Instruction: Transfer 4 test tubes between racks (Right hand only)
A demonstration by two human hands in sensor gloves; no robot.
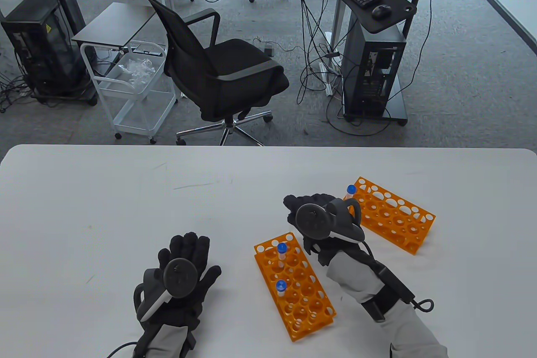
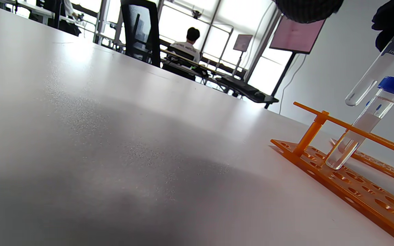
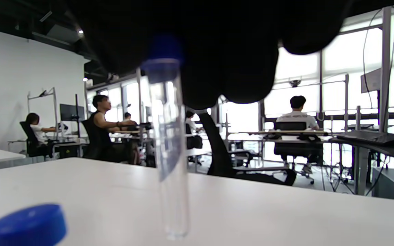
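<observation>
Two orange racks lie on the white table (image 1: pixel 126 207). The near rack (image 1: pixel 308 303) holds two blue-capped tubes (image 1: pixel 281 251) (image 1: pixel 280 288). The far rack (image 1: pixel 402 223) holds one tube (image 1: pixel 350 191) at its left corner. My right hand (image 1: pixel 295 207) hovers between the racks and pinches a clear blue-capped tube; the hand hides it in the table view. The tube hangs upright from the fingers in the right wrist view (image 3: pixel 170 147) and shows above the near rack in the left wrist view (image 2: pixel 371 77). My left hand (image 1: pixel 188 249) rests flat on the table, fingers spread, holding nothing.
An office chair (image 1: pixel 222 68), a white cart (image 1: pixel 130 85) and a computer stand (image 1: pixel 369 64) stand beyond the table's far edge. A blue cap (image 3: pixel 29 225) of a racked tube sits low left in the right wrist view.
</observation>
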